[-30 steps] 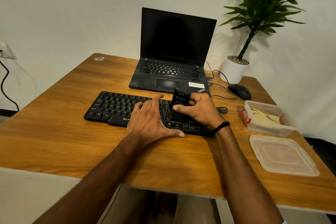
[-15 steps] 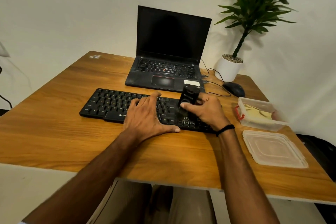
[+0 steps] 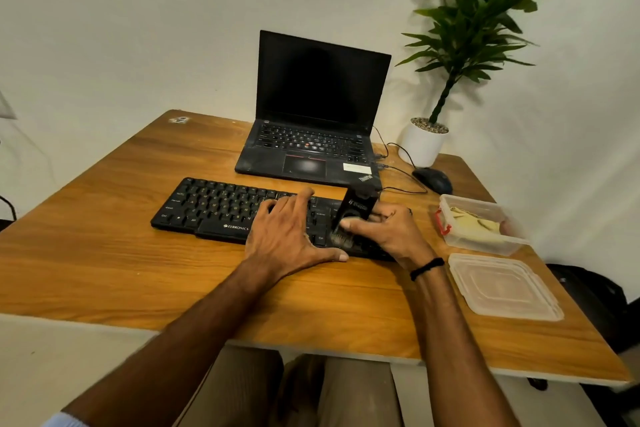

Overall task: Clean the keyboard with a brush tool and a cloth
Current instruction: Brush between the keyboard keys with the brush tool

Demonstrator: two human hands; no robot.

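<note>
1 brush tool [image 3: 356, 210] stands near-upright, bristles down on the right end of 1 keyboard [image 3: 214, 208] (long axis left-right), gripped by the right hand [image 3: 389, 234]; the left hand [image 3: 287, 236] presses flat on keys.

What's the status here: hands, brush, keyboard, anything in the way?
Left hand flat on keyboard, steadying it. Right hand grips brush tool, bristles down on right-end keys. Cloth in open container. Nothing blocking.

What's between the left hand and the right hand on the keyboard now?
The brush tool, gripped by the right hand, bristles down on the keyboard keys; the left hand rests flat beside it. Seen in the head view.
</note>
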